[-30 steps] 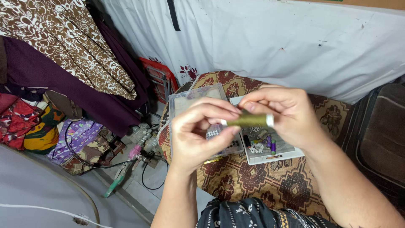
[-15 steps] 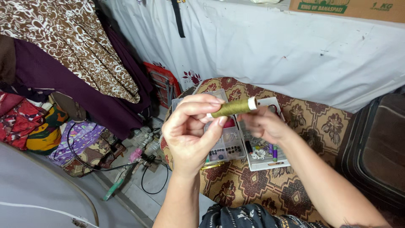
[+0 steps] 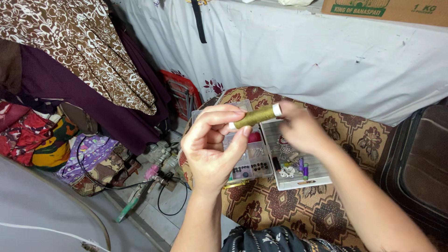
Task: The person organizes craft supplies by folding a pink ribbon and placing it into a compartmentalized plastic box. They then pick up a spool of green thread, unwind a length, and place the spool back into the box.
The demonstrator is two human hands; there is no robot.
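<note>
Thread spool [image 3: 255,116], right hand [image 3: 301,128] back beside

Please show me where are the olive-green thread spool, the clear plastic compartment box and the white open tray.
Olive-green thread spool [image 3: 254,117], head view, middle of the wound thread.
Clear plastic compartment box [image 3: 254,158], head view, a compartment below the left hand.
White open tray [image 3: 322,175], head view, bare floor near its right rim.

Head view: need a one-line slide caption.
Left hand pinches an olive thread spool at its near end while the right hand touches its far end, above an open clear sewing box.
</note>
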